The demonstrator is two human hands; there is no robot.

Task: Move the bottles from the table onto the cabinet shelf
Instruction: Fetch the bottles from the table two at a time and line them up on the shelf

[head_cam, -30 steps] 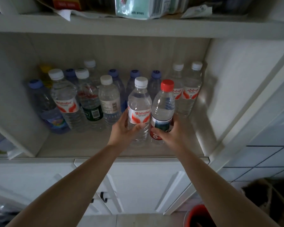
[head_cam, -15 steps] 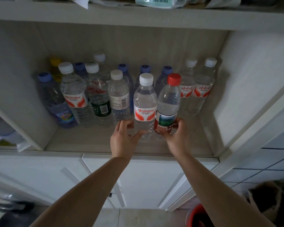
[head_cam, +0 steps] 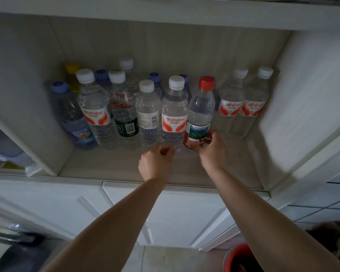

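Note:
Two bottles stand at the front of the cabinet shelf (head_cam: 114,165). One is a clear Wahaha bottle (head_cam: 174,112) with a white cap and a red-and-white label. My left hand (head_cam: 155,164) sits low at its base, thumb and curled fingertips still on the bottom edge. Right beside it is a red-capped bottle (head_cam: 201,107) with a red and green label. My right hand (head_cam: 211,152) grips its lower part, fingers wrapped round the label. The two bottles touch side by side.
Several more water bottles fill the shelf behind and to the left, and two white-capped ones (head_cam: 243,107) stand at the right rear. White side panels bound the bay. Cabinet doors (head_cam: 181,213) lie below, and a red bucket (head_cam: 241,260) sits on the floor.
Both hands have slid down the bottles toward their bases. My left hand has drawn back from the label to the bottom edge. The bottles now stand on the shelf.

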